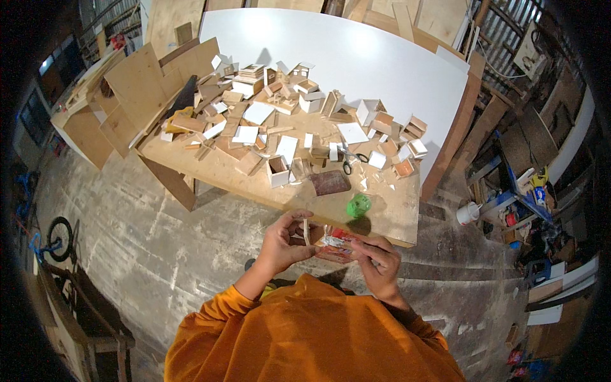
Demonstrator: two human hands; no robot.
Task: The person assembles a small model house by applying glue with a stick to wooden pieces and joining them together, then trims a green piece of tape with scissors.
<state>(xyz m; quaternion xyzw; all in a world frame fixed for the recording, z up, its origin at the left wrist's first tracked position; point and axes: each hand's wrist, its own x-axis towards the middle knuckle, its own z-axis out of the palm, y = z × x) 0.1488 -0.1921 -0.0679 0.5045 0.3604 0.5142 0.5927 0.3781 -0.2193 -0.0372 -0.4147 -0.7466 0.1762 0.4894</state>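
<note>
In front of my body, just off the near edge of the wooden table, both hands are raised and close together. My left hand pinches a small, thin piece of wood upright between thumb and fingers. A red packet with a whitish, shiny part lies between the two hands, and the fingers of my right hand are closed on its right end. What is inside the packet cannot be made out. On the table beyond sit a green round container and a dark brown rectangular sheet.
Scissors lie behind the sheet. Small wooden and white box-like pieces and offcuts crowd the table, with a handsaw at its left. A large white board stands behind. A white bucket is at right.
</note>
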